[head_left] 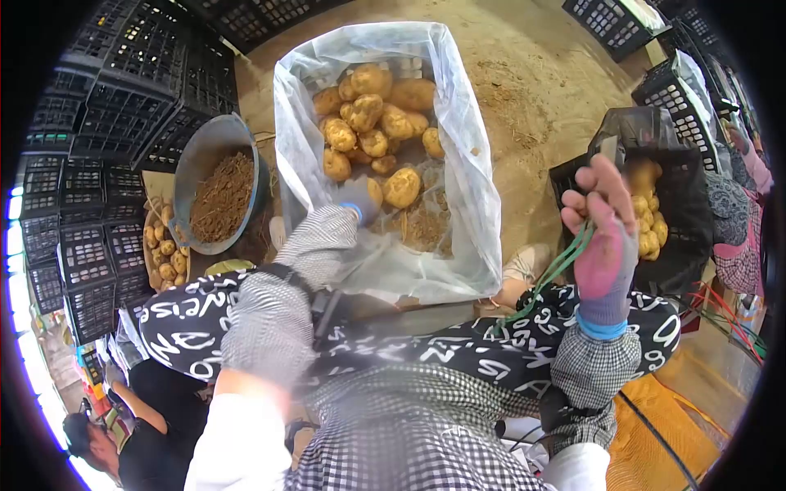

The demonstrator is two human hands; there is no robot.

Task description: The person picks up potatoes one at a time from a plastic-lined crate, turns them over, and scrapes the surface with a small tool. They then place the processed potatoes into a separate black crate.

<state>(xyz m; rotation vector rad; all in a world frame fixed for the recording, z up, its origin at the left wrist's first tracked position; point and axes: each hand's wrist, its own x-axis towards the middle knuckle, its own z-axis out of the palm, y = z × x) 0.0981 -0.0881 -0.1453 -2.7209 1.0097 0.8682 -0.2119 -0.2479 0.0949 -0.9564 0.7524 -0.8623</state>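
My left hand (358,198), in a grey glove, reaches into a crate lined with a translucent white bag (475,188). Its blurred fingers close on a potato (374,193), beside another loose potato (402,188). Several soil-dusted potatoes (372,123) are heaped at the far end of the liner, with loose soil near its middle. My right hand (604,237), in a grey and pink glove with bare fingertips, is palm up with partly curled fingers. Green strings (557,270) hang from those fingers. Just beyond it, a motion-blurred potato (643,173) appears over yellow potatoes (651,225) in a black-lined crate (688,221).
A grey tub of soil (221,196) stands left of the white-lined crate, with more potatoes (168,254) beside it. Black plastic crates (123,106) are stacked at left. Other people (155,417) are at the lower left and far right. An orange mesh sack (655,425) lies lower right.
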